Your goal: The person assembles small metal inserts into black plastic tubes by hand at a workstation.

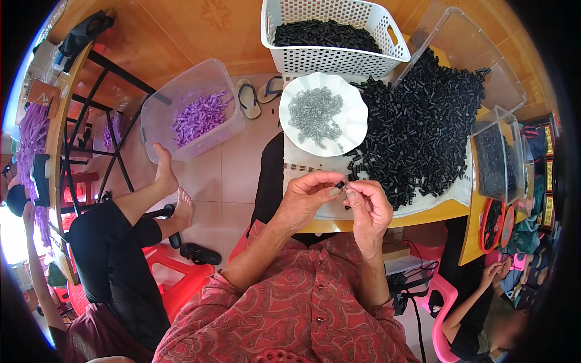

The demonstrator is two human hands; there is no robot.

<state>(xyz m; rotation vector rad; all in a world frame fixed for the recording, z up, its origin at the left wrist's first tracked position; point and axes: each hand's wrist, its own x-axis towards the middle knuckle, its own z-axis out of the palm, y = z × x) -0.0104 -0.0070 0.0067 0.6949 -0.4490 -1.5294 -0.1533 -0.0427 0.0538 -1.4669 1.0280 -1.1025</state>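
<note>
The left hand [307, 196] and right hand [368, 202] met above the table edge [375, 219]. Both pinched one small black plastic piece [341, 184] between their fingertips, just in front of the big black pile [423, 127].

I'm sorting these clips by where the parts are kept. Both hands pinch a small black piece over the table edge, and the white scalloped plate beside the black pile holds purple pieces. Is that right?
Not quite. In the head view the white scalloped plate holds grey pieces, not purple ones. The rest stands: the left hand and right hand pinch a small black piece over the table edge, beside the black pile.
</note>
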